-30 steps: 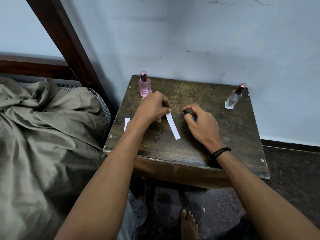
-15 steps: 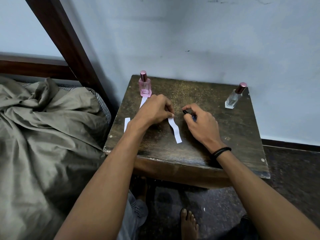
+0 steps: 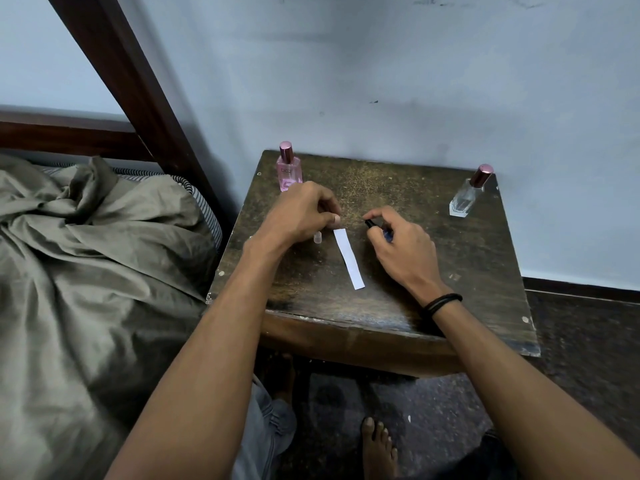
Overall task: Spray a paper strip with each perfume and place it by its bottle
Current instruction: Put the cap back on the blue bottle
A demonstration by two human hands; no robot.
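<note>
A white paper strip lies flat in the middle of the dark wooden table. My left hand is curled, with its fingertips pinched at the strip's far end. A small clear cap shows just under that hand. My right hand grips a small dark blue spray bottle, whose black nozzle points left toward the strip's far end. A pink perfume bottle stands at the back left corner. At the back right corner stands a clear perfume bottle with a dark red cap.
A bed with a crumpled olive sheet presses against the table's left side, and a dark wooden bedpost rises behind it. The blue wall runs along the table's far edge. My bare foot rests on the floor below the table.
The strip, lifted and wavy half a second ago, now lies flat and straight on the table. My right index finger has lifted off the dark bottle's nozzle. Both hands stay in place.
</note>
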